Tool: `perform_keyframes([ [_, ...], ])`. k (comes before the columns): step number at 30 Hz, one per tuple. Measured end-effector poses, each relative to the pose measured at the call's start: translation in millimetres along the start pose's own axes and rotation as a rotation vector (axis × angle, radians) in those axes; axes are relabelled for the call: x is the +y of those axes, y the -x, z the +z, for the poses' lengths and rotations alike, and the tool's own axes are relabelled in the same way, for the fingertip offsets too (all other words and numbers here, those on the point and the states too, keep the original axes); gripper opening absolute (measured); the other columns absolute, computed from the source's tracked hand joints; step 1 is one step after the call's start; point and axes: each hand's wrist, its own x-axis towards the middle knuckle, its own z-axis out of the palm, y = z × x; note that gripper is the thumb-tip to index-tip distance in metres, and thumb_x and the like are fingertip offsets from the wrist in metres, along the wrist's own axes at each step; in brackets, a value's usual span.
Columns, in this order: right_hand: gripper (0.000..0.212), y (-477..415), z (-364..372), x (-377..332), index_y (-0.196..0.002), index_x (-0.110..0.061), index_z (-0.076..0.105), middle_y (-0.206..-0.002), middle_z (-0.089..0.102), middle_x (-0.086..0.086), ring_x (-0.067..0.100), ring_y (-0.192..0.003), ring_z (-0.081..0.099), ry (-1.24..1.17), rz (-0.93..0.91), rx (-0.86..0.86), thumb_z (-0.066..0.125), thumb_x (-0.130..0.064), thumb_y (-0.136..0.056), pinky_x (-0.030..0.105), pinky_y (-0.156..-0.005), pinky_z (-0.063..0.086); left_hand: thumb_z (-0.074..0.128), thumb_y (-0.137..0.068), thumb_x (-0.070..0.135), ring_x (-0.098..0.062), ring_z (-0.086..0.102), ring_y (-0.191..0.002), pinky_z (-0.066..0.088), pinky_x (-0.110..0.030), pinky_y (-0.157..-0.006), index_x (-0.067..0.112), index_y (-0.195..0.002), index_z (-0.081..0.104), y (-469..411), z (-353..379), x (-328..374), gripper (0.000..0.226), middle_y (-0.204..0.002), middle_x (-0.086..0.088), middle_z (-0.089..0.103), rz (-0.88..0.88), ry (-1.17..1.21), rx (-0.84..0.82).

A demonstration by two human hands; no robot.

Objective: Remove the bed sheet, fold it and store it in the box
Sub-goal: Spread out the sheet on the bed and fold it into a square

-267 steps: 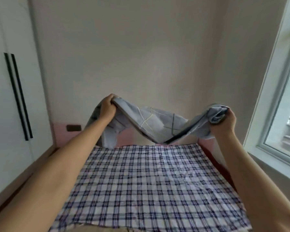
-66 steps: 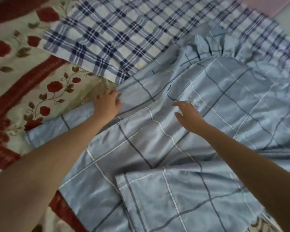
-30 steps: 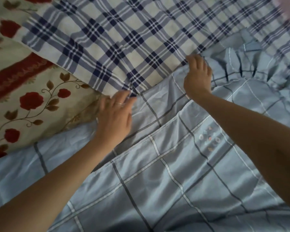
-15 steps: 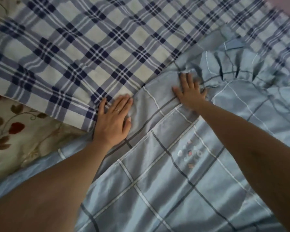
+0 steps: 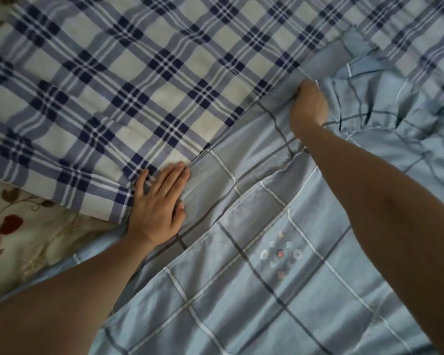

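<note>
The light blue bed sheet [image 5: 254, 265] with grey and white grid lines lies spread and creased over the lower right of the bed. My left hand [image 5: 158, 206] rests flat on its upper edge, fingers straight, where it meets the navy plaid cloth. Farther along that edge, my right hand [image 5: 308, 103] has its fingers curled round a bunched fold of the blue sheet. The box is not in view.
A navy and white plaid cloth [image 5: 138, 85] covers the upper part of the bed. A cream cover with red roses [image 5: 15, 239] shows at the left, under both cloths. The blue sheet bunches into pleats [image 5: 385, 98] at the upper right.
My right hand went from lying flat on the sheet to gripping its edge, farther up. The left hand stayed flat on the edge. The view moved closer.
</note>
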Motion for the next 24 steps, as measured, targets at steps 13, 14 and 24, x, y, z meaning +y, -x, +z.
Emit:
perform_keyframes([
  [13, 0.063, 244.9, 13.2, 131.0, -0.15, -0.033, 0.002, -0.159, -0.005, -0.001, 0.036, -0.144, 0.004, 0.196, -1.26, -0.252, 0.015, -0.06, -0.095, 0.073, -0.104, 0.013, 0.031, -0.084, 0.031, -0.017, 0.032, -0.137, 0.014, -0.055, -0.112, 0.013, -0.143, 0.037, -4.1, 0.4, -0.8, 0.062, -0.15, -0.002, 0.036, 0.0, 0.006, -0.002],
  [14, 0.063, 224.6, 17.6, 158.5, -0.15, -0.036, 0.001, -0.159, -0.006, -0.003, 0.036, -0.144, 0.005, 0.334, -1.202, -0.241, 0.014, -0.061, -0.095, 0.075, -0.102, 0.016, 0.031, -0.083, 0.031, -0.018, 0.032, -0.137, 0.014, -0.054, -0.112, 0.013, -0.143, 0.037, -3.4, 0.8, -0.5, 0.063, -0.15, -0.002, 0.036, 0.001, 0.006, -0.004],
  [24, 0.059, 202.9, 6.5, 65.4, -0.15, -0.034, -0.008, -0.155, -0.021, -0.005, 0.034, -0.143, -0.017, 0.004, -0.163, -0.095, 0.017, -0.048, -0.098, 0.062, -0.111, -0.011, 0.024, -0.084, 0.036, -0.017, 0.033, -0.137, 0.019, -0.054, -0.109, 0.013, -0.146, 0.032, -5.0, 4.5, 2.7, 0.066, -0.152, -0.001, 0.032, -0.03, -0.069, -0.041],
])
